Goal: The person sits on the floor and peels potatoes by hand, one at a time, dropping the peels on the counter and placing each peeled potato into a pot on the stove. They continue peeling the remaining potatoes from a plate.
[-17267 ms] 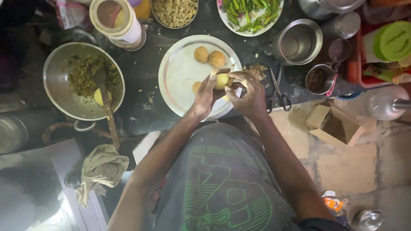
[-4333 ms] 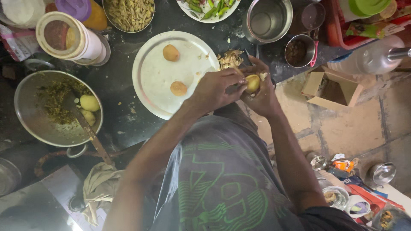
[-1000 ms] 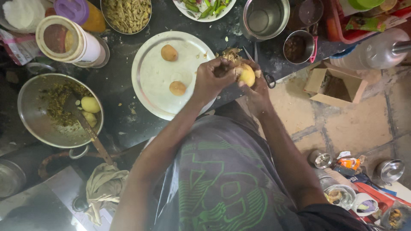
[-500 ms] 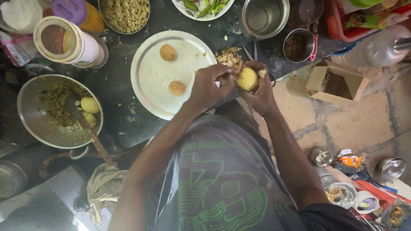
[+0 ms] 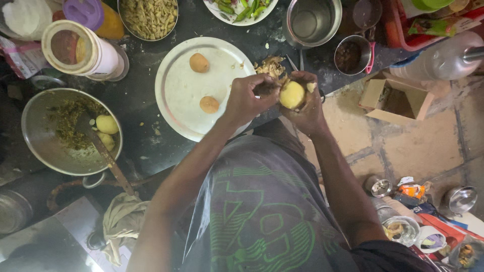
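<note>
Right hand [image 5: 302,103] had its fingers [image 5: 311,86] wrapped round a boiled potato [image 5: 292,94], cupped from below and behind, yellow peeled face up. Left hand [image 5: 248,99] fingers were pinched at the potato's left edge, apparently on a strip of skin; what sat between the tips was too dark to tell. Potato was held in the air over the edge of the dark surface [image 5: 146,146], just right of the steel plate [image 5: 176,95].

Handling judgement: boiled, so soft and crumbly under pressure, moist and a bit slippery once bare. Light. Best held the way it was, a broad cradle in the palm, not a fingertip squeeze; skin taken by a pinch at a loose edge.

Outward: heap of peelings [image 5: 269,66] lay on the surface just above the hands. Two unpeeled brown potatoes [image 5: 199,63] sat apart on the plate. Left of that, a steel pan [image 5: 38,146] held greenish mash, two peeled potatoes [image 5: 107,124] and a ladle [image 5: 108,158]. Top edge: bowl of chopped pieces [image 5: 148,17], plate of green vegetables [image 5: 241,9], empty steel pot [image 5: 312,21], small cup [image 5: 350,53]. Cardboard box [image 5: 398,98] sat on the floor to the right.
</note>
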Demonstrator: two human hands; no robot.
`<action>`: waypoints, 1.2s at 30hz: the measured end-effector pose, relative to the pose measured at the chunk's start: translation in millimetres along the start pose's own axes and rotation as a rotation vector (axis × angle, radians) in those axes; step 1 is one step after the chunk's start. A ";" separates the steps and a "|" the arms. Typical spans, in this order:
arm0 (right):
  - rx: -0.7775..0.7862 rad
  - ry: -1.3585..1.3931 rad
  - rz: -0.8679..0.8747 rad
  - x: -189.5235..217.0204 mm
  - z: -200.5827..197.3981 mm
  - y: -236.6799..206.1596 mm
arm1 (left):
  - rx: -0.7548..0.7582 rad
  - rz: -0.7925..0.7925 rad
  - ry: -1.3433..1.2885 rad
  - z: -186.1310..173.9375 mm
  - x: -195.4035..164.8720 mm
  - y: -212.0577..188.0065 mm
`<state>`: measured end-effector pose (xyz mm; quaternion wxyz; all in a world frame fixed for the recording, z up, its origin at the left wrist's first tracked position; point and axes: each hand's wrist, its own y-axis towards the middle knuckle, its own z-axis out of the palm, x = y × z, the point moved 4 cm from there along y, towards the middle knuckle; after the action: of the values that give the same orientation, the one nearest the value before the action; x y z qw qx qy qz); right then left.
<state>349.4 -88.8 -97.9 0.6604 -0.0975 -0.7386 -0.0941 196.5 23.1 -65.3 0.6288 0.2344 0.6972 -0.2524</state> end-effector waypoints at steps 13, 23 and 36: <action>0.062 -0.241 -0.003 6.1 2.7 0.3 | 0.092 0.028 0.093 -10.4 -0.5 5.4; 0.014 0.181 0.184 -16.7 10.4 1.8 | 0.049 -0.187 -0.253 2.5 51.0 9.6; -0.070 1.046 0.390 -23.9 7.5 -4.9 | -0.120 -0.158 -0.057 -9.9 58.4 14.7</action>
<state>343.4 -92.0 -122.5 0.9404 -0.1943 -0.2773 -0.0305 192.7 41.3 -123.4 0.6392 0.1334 0.7093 -0.2655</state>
